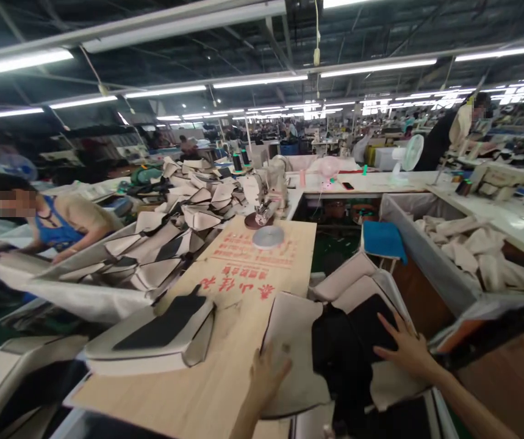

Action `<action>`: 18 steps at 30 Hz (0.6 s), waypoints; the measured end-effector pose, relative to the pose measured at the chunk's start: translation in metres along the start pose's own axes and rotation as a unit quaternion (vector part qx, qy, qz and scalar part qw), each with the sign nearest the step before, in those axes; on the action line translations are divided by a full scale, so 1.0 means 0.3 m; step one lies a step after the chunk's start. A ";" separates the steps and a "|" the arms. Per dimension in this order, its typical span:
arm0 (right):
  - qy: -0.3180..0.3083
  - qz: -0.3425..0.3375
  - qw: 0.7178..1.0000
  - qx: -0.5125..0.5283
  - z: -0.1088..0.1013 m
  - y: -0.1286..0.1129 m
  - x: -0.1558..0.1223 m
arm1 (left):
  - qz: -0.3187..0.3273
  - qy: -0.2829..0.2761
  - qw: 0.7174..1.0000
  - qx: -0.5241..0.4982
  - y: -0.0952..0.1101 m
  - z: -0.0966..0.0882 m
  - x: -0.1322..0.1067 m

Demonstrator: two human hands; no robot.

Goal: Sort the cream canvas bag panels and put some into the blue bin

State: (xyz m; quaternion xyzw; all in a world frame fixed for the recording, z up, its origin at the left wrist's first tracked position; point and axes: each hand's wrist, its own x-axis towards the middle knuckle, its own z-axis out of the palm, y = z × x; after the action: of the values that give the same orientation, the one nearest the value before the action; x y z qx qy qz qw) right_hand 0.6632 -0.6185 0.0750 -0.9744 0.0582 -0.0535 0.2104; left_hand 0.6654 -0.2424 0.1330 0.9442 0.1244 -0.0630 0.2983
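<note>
Obs. via head cam: I see red Chinese chars. [236, 289] printed on the wooden board [170, 390], upside down to me. Lg. row approx. 泰山佳 + 1 unclear char.; smaller rows [259, 255] beyond, same red, too blurred for me to read w/ confidence.

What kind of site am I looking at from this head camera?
Most likely a sewing workshop or factory floor: there's a sewing machine at the end of the wooden board, dark thread spools behind it, and many pale-and-dark sewn pieces heaped to the left.
</note>
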 end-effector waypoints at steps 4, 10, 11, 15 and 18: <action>0.029 -0.029 0.991 -0.131 0.298 0.009 0.085 | 0.013 0.045 0.980 0.194 0.036 0.183 0.127; -0.036 -0.025 0.992 -0.119 0.666 0.213 0.135 | 0.028 0.094 0.946 0.308 0.121 0.312 0.159; -0.027 -0.023 0.992 -0.120 0.689 0.237 0.145 | 0.028 0.097 0.949 0.297 0.134 0.314 0.166; -0.025 -0.049 0.993 -0.100 0.645 0.269 0.161 | 0.028 0.033 0.993 0.107 0.095 0.225 0.200; -0.018 -0.078 0.993 -0.087 0.525 0.280 0.142 | -0.079 -0.046 0.992 -0.089 -0.011 0.122 0.200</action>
State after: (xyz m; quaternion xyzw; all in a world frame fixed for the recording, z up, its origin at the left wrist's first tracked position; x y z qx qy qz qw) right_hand 0.7178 -0.6367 -0.0992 -0.9914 -0.0178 -0.0466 0.1212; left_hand 0.7206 -0.2492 0.0897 0.8973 0.1895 -0.1179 0.3809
